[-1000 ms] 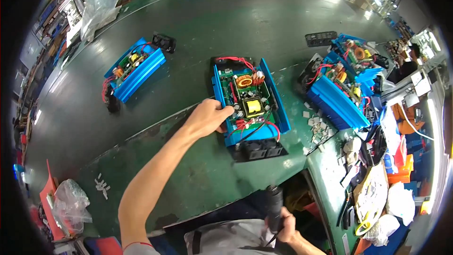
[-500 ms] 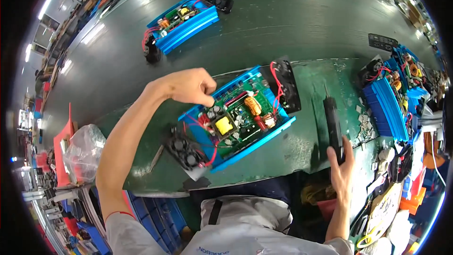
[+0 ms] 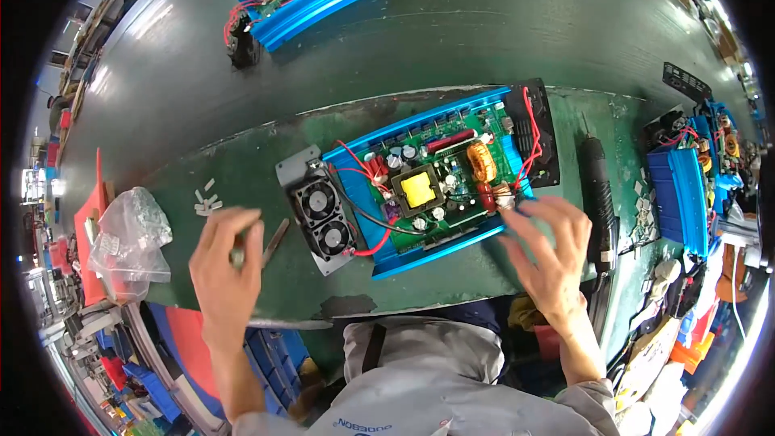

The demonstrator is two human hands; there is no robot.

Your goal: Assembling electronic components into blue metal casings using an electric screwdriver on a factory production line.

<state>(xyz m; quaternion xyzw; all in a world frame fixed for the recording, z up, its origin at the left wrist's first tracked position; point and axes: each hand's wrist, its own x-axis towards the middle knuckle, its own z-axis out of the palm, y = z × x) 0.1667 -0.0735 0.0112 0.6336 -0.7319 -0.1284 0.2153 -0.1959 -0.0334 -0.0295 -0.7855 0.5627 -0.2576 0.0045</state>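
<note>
Blue unit (image 3: 448, 182): lies on the near part of the table (image 3: 420, 295), between the hands, its left end angled toward the near edge; with the circuit side uncovered, anything small dropped here could lodge among the parts and cause a short.
Left hand (image 3: 226, 274): over the table's near left part, thumb and fingers curled toward each other; whether something small sits between them I cannot tell. If so, a loose pinch might let it fall.
Right hand (image 3: 553, 262): fingers apart, clamped on nothing, by the unit's near right corner; contact with the housing is unclear. A fingertip catching the copper coil (image 3: 482, 163) or its neighbours could bend a lead.
Fan plate (image 3: 324, 218): off the unit's left end, tied to it by wiring; turning the unit without supporting the plate could strain the joints.
Red wires (image 3: 533, 141): looped over the black end plate (image 3: 547, 125) at the right end — a plate pressed home carelessly could pinch them.
Black driver (image 3: 596, 186): on the table right of the unit, held by neither hand; a wide sweep of the right forearm could knock it toward the near edge.
Slim metal tool (image 3: 276, 242): between left hand and fan plate — easily brushed aside by a sleeve.
</note>
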